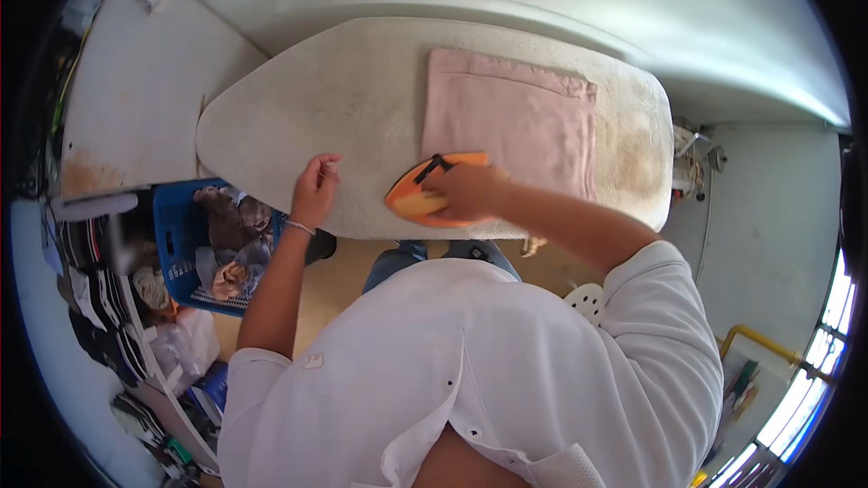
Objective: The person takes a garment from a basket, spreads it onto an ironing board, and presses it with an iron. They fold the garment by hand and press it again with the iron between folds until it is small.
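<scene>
My right hand [473, 190] is wrapped round the handle of an orange iron [407, 190]. The iron, tip to the left, is at the near edge of the ironing board [298, 108]; its front part reaches past the cloth's lower left corner. A folded pink cloth [511, 117] lies flat on the board's right half, its lower edge partly covered by my right hand and forearm. My left hand [316, 188], with a bracelet at the wrist, hovers over the near left edge, fingers loosely curled and holding nothing that I can see.
Below the board's left end stands a blue basket [181, 248] of crumpled clothes [240, 226]. Shelves with stacked garments [95, 280] line the left side. A white panel [145, 90] adjoins the board's pointed end. A wall runs behind; a white perforated seat [586, 301] is near my right side.
</scene>
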